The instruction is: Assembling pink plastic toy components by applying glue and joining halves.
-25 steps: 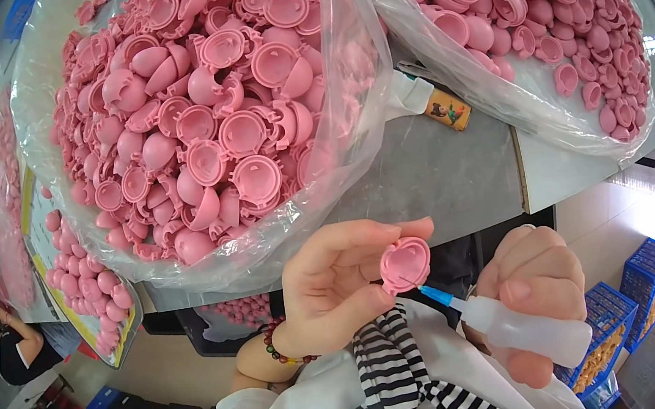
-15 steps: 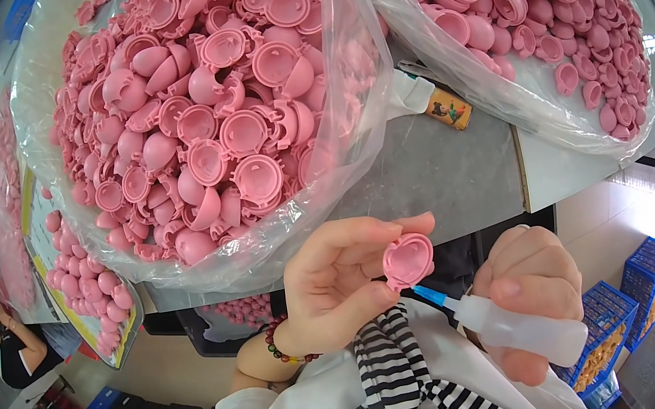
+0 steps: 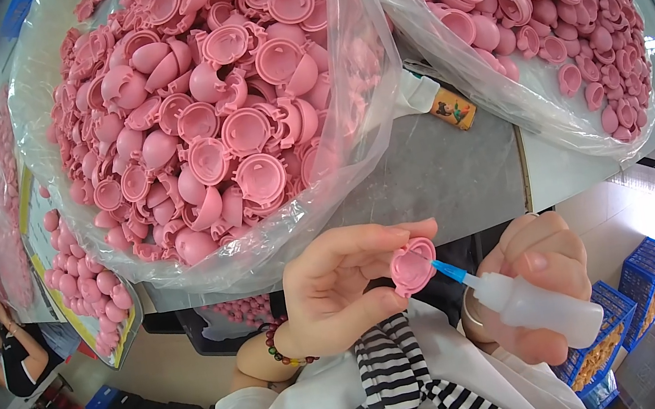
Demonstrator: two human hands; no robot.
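My left hand (image 3: 341,288) pinches a small round pink plastic half-shell (image 3: 413,266) between thumb and fingers, its hollow side facing me. A translucent white squeeze bottle (image 3: 537,312) with a blue nozzle (image 3: 449,271) is gripped in my right hand (image 3: 547,264). The thin tip of the nozzle reaches the right part of the shell's hollow; whether it touches the surface I cannot tell. Beyond my hands, a large clear plastic bag (image 3: 267,253) lies open on the table, heaped with similar pink half-shells (image 3: 202,117).
Another clear bag (image 3: 565,137) of smaller pink pieces (image 3: 542,16) lies at the far right. A lighter-like item (image 3: 452,109) rests between the bags on the grey table (image 3: 443,177). Pink balls (image 3: 88,285) fill a tray at left. Blue crates (image 3: 647,274) stand low right; another person (image 3: 22,356) sits far left.
The nozzle tip has moved from the shell's lower edge up to the right part of its hollow. My right hand and bottle have shifted slightly right; the left hand still holds the shell.
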